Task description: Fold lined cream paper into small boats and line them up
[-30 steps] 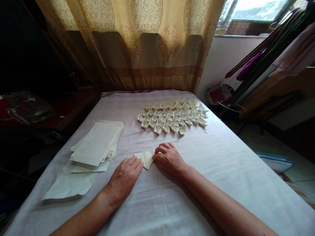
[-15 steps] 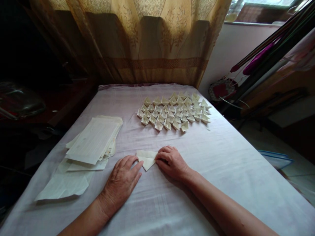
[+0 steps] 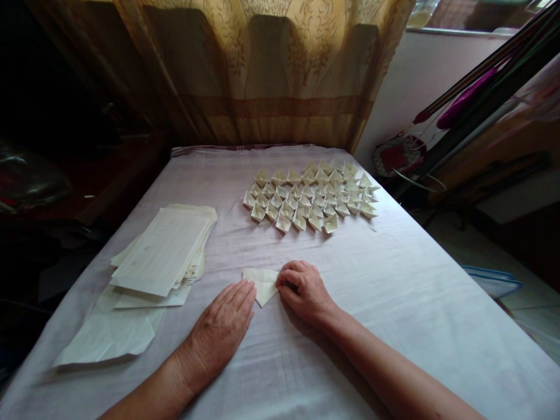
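Observation:
A small folded piece of white paper (image 3: 264, 284) lies on the cloth-covered table between my hands, its lower part coming to a point. My left hand (image 3: 227, 318) rests flat with its fingers stretched out, the fingertips on the paper's left edge. With fingers curled, my right hand (image 3: 304, 290) pinches the right corner of the paper. Farther back, several small folded paper boats (image 3: 301, 201) stand close together in rows.
To the left lies a stack of paper sheets (image 3: 161, 251), with a loose creased sheet (image 3: 109, 332) sticking out below it. A pale sheet (image 3: 394, 303) covers the table. A patterned curtain (image 3: 262, 76) hangs behind the far edge.
My left hand has flattened, its fingers now straight and together over the paper's left side. My right hand keeps its pinch on the right corner. The view has shifted slightly.

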Available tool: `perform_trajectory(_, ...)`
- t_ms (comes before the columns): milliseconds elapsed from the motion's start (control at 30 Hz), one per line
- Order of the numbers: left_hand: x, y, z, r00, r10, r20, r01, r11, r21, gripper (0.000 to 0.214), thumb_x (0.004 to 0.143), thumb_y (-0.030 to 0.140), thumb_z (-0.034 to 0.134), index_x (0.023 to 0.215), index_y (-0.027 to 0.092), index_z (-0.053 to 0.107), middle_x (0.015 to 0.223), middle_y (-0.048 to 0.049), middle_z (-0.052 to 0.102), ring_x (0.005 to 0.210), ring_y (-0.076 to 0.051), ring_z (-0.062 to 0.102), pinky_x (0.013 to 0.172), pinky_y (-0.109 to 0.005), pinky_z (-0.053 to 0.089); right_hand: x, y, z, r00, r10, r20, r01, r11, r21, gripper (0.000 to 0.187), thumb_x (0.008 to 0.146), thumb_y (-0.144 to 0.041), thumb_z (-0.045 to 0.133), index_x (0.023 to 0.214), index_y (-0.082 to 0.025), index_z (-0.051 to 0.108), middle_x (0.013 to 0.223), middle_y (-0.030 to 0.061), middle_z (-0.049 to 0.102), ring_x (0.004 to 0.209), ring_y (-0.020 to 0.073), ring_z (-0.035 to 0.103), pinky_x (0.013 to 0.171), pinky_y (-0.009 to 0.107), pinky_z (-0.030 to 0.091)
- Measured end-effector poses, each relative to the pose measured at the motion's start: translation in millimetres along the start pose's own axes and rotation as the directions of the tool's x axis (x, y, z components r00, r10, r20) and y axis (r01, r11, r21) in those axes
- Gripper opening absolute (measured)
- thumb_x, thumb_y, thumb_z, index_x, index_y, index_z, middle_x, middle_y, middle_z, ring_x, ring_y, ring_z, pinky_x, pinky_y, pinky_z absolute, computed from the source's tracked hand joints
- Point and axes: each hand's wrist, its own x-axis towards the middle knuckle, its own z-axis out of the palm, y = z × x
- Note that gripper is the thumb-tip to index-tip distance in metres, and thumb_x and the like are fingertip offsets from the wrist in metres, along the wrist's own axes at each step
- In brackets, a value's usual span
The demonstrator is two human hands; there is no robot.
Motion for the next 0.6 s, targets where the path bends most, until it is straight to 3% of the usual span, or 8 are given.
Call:
perform_trajectory(100, 5, 2, -6.1, 0.999, 0.010, 0.042, -0.009, 1.000, -0.016, 0.036, 0.098, 0.017, 0.038, 0.128, 0.013, 0.058, 0.127, -0.0116, 0.065, 0.120, -0.021, 0.058, 0.105, -0.035, 0.043, 2, 0, -1, 1.000, 0.008, 0.013, -0.008, 1.000, 0.003, 0.021, 0.070, -0.003, 0.059, 0.074, -0.021, 0.070, 0.084, 0.0009, 0.067, 0.081, 0.0174, 0.059, 0.079, 0.032, 0.037)
perform_trajectory(267, 25, 15, -18.1, 0.972, -0.056, 0.226, 0.064, 0.998, -0.028, 0.043, 0.092, 0.034, 0.056, 0.135, 0.031, 0.055, 0.118, -0.0099, 0.063, 0.109, -0.026, 0.059, 0.098, -0.044, 0.046, 7, -1, -2, 0.998, 0.059, 0.031, -0.057, 0.997, -0.042, 0.018, 0.070, -0.006, 0.060, 0.073, -0.021, 0.070, 0.082, 0.0018, 0.067, 0.079, 0.0181, 0.059, 0.075, 0.031, 0.038)
perform_trajectory(367, 36, 21, -19.2, 0.938, -0.097, 0.332, 0.108, 0.994, -0.015, 0.049, 0.088, 0.041, 0.063, 0.135, 0.029, 0.055, 0.108, -0.0103, 0.062, 0.102, -0.028, 0.059, 0.093, -0.044, 0.048, 9, 2, -2, 0.998, 0.046, 0.040, -0.046, 0.999, -0.002, 0.019, 0.071, -0.006, 0.059, 0.073, -0.022, 0.070, 0.081, 0.0021, 0.068, 0.078, 0.0177, 0.060, 0.074, 0.030, 0.040)
perform_trajectory(600, 39, 22, -17.2, 0.935, -0.106, 0.338, 0.123, 0.992, -0.031, 0.046, 0.090, 0.041, 0.061, 0.134, 0.027, 0.057, 0.105, -0.0101, 0.060, 0.098, -0.028, 0.055, 0.091, -0.044, 0.045, 6, 10, 0, 1.000, -0.007, -0.016, 0.009, 0.997, 0.072, 0.028, 0.069, -0.002, 0.051, 0.077, -0.021, 0.071, 0.081, 0.0031, 0.068, 0.077, 0.0173, 0.061, 0.075, 0.029, 0.044)
